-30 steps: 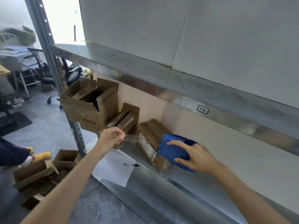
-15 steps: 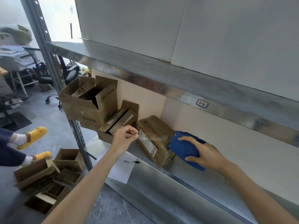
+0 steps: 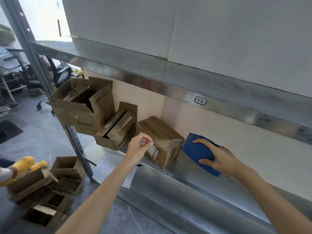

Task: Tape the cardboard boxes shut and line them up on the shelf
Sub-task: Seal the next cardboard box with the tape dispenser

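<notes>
Head view shows the left hand (image 3: 139, 146) with thumb and forefinger pinched on the free end of a clear tape strip (image 3: 168, 142), the other fingers curled in. The strip runs from those fingertips (image 3: 150, 143) across the small brown box (image 3: 160, 132) toward the blue tape dispenser (image 3: 197, 152), which the right hand (image 3: 221, 160) grips with forefinger along its top edge and thumb on its near side. The box sits flaps down on the metal shelf (image 3: 194, 181), between the two sets of fingers, touching the left fingertips and just beside the right ones. The step in hand looks like laying tape over the seam. To do it well, the left pinch should press the tape end onto the box face below its top edge as an anchor. The right fingers should then draw the dispenser away, strip taut, low and centred on the seam, so no wrinkle forms. A light box may slide toward the right fingers, so the left should bear down. Beyond the left knuckles, a large open box (image 3: 81, 114) and a flat open box (image 3: 118, 130) are not yet taped.
</notes>
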